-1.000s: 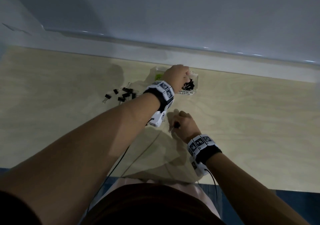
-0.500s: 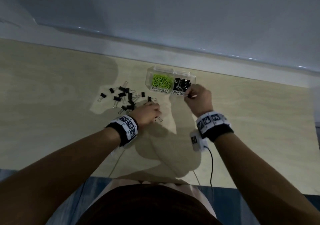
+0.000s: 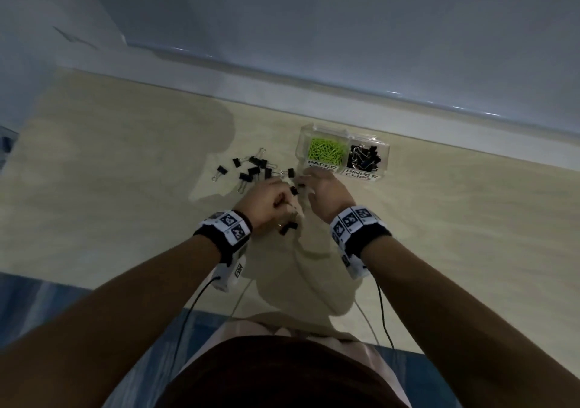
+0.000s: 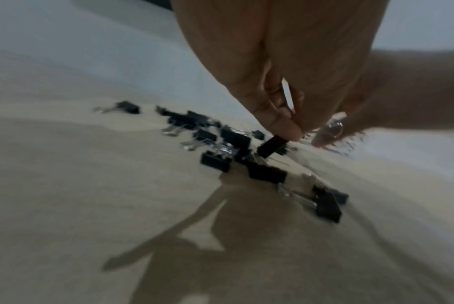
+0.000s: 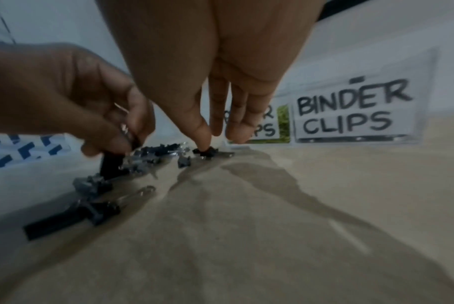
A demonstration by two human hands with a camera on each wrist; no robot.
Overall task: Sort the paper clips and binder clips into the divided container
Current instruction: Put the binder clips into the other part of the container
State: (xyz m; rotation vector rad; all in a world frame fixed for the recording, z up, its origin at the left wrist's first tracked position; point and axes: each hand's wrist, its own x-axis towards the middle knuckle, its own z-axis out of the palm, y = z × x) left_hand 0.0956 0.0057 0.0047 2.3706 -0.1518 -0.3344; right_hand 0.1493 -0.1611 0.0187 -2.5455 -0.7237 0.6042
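Left hand (image 4: 285,67) pinches small black metal binder clip (image 4: 271,146) by its top, just above scattered black binder clips (image 4: 236,156) on pale wooden tabletop (image 4: 90,205). Blurry.

A pale wooden table (image 3: 455,235) meets a grey wall (image 3: 314,31).

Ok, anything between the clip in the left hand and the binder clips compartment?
Only the right hand, reaching down between the held clip and the binder clips compartment, whose top is open.

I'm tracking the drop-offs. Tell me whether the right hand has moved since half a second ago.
Yes. The right hand has left the divided container's binder-clip side and come leftward and nearer, to the loose binder clips.
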